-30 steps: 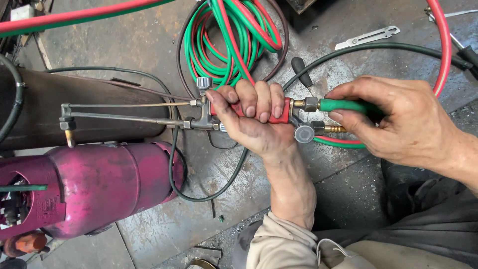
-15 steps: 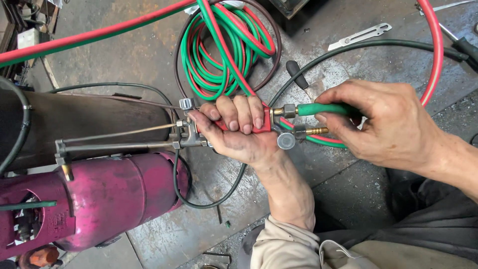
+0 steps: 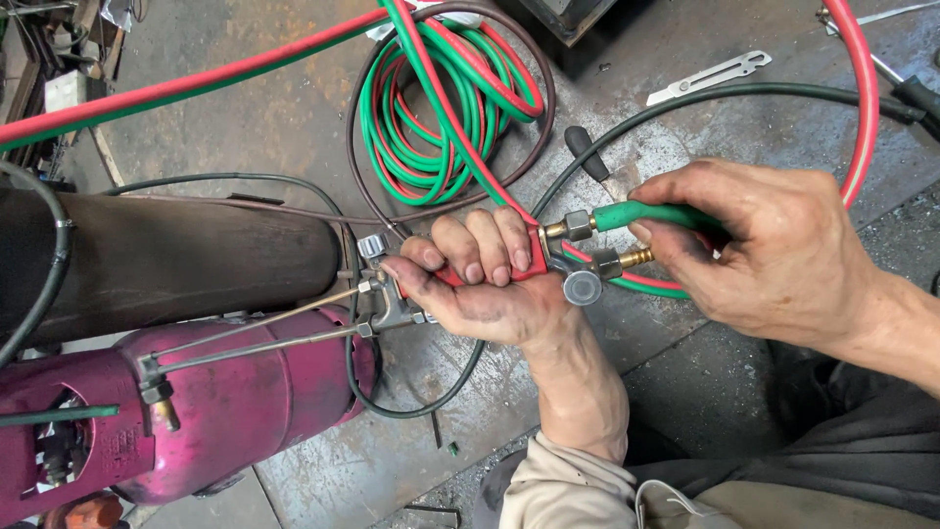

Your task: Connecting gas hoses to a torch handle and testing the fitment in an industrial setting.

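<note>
left hand point(image 3: 490, 284) palm-up, fingers curled tight in a fist grip, knuckles twd the top, forearm running up from bottom centre w/ beige sleeve at the elbow. right hand point(image 3: 754, 255) comes in from the right, palm down, fingers & thumb pinched shut, wrist straight. both grimy.

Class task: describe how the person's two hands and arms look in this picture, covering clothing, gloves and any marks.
Both hands are bare, no gloves. The left hand and right hand carry dark grime smudges, including on the fingers. A beige sleeve with a cuff covers the left forearm's lower part.
</note>
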